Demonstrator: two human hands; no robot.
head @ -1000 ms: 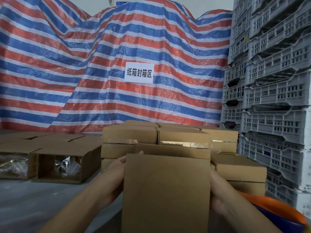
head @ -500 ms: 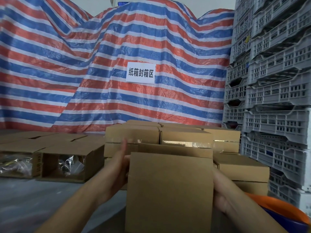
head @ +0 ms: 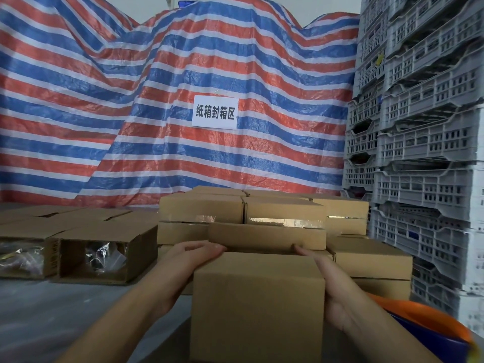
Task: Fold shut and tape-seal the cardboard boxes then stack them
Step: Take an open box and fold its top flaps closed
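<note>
Tarp: one red, white and blue striped plastic tarp [head: 157, 100] behind.
Crates: two columns of grey slotted plastic crates [head: 424, 153], right.
Sealed boxes: taped brown cardboard boxes [head: 201, 209] stacked behind; count unclear.
Open boxes: two open-ended brown cardboard boxes [head: 104, 252] on grey tabletop [head: 52, 310].
Held box: one brown cardboard box [head: 258, 305], front centre.
Hands: left hand [head: 193, 258] and right hand [head: 327, 279] flat against its sides, fingers straight.

Held box: plain brown cardboard box [head: 258, 305], far flap upright
Left hand [head: 195, 254]: fingers flat at box's top left edge
Right hand [head: 332, 286]: flat against right side
Behind: stack of taped brown cardboard boxes [head: 243, 213]
</note>
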